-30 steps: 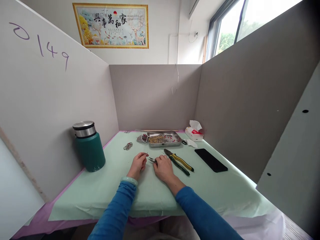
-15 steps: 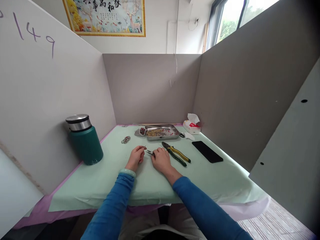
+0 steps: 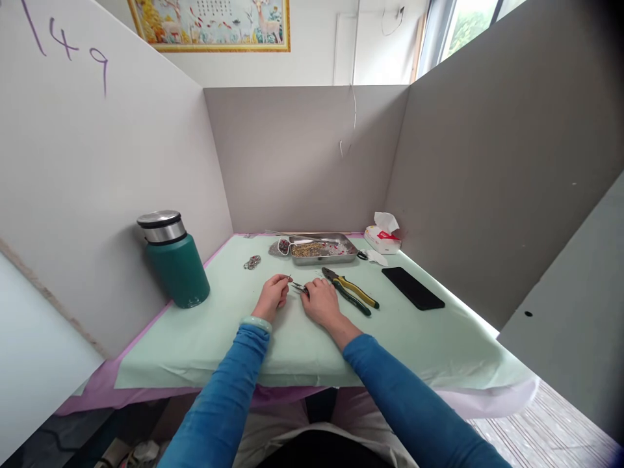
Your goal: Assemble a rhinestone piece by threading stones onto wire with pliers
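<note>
My left hand (image 3: 273, 296) rests on the pale green table cover (image 3: 234, 331), its fingers pinched on a tiny metal piece I cannot make out. Just to its right, my right hand (image 3: 322, 303) is closed around a small pair of pliers (image 3: 298, 287) whose tips point toward the left fingertips. Both hands sit close together near the table's middle. A light green bangle (image 3: 255, 323) circles my left wrist.
Larger green-and-yellow pliers (image 3: 351, 290) lie right of my hands, a black phone (image 3: 412, 288) beyond them. A metal tray (image 3: 319, 249) of small parts, a tissue pack (image 3: 383, 236) and a small beaded piece (image 3: 252, 262) lie further back. A green flask (image 3: 174, 259) stands left. Partition walls enclose three sides.
The head camera has tilted down and shifted, so my lap shows. Both hands stay together at the same spot on the table, still working the small piece.
</note>
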Tool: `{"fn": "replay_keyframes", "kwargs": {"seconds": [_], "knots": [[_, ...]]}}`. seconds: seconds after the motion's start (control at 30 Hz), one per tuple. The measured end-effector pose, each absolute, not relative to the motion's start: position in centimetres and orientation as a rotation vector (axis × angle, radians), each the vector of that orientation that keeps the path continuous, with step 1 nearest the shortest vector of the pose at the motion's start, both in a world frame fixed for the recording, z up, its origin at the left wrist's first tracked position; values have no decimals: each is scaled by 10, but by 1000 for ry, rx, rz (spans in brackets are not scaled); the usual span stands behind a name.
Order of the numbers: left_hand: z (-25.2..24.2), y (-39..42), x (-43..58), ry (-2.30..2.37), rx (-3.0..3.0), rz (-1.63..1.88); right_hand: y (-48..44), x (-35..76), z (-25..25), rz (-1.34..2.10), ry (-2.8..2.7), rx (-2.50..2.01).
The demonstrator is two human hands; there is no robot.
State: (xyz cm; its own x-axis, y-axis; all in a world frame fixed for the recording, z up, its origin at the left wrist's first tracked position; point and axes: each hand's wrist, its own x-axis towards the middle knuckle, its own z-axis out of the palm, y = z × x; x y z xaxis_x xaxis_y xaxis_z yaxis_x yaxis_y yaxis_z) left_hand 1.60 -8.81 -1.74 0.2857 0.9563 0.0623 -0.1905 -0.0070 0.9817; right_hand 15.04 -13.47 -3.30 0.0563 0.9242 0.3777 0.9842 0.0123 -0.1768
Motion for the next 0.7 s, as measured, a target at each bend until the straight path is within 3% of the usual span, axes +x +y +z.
{"fn": "replay_keyframes", "kwargs": {"seconds": [0.7], "knots": [[-16,-91,21,916,1233,1077,-133,150,-35,-237,-1931,-1940]]}}
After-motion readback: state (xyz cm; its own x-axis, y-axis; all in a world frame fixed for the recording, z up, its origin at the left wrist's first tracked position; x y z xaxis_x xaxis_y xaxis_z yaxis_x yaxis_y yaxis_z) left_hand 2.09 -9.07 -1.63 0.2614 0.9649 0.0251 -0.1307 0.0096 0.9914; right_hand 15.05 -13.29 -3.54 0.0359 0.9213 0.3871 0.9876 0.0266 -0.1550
